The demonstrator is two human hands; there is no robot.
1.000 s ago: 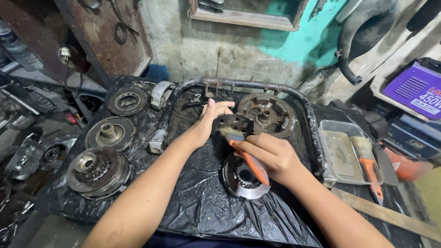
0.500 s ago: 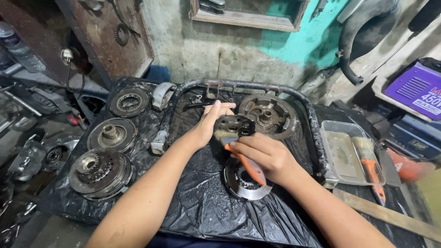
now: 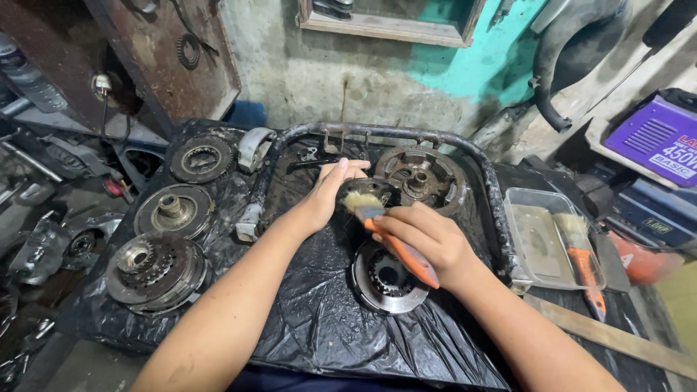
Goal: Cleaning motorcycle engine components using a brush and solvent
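My left hand (image 3: pixel 328 193) holds a small dark round metal part (image 3: pixel 369 190) tilted up over the black plastic sheet (image 3: pixel 319 319). My right hand (image 3: pixel 427 239) grips an orange-handled paintbrush (image 3: pixel 392 236), and its pale bristles touch the near edge of that part. Right below my right hand a round clutch piece (image 3: pixel 385 279) lies flat on the sheet. A larger round clutch drum (image 3: pixel 422 174) lies just behind the held part, inside a bent metal tube frame (image 3: pixel 406 136).
Three greasy round clutch parts (image 3: pixel 156 270) (image 3: pixel 173 210) (image 3: pixel 202 157) lie in a row at the left. A clear plastic tray (image 3: pixel 541 239) with a second orange-handled brush (image 3: pixel 581 258) stands at the right. A purple machine (image 3: pixel 657 138) and a wooden strip (image 3: pixel 602 334) are further right.
Both hands stay at the small part, and the brush has shifted slightly across it. The view has moved a little.
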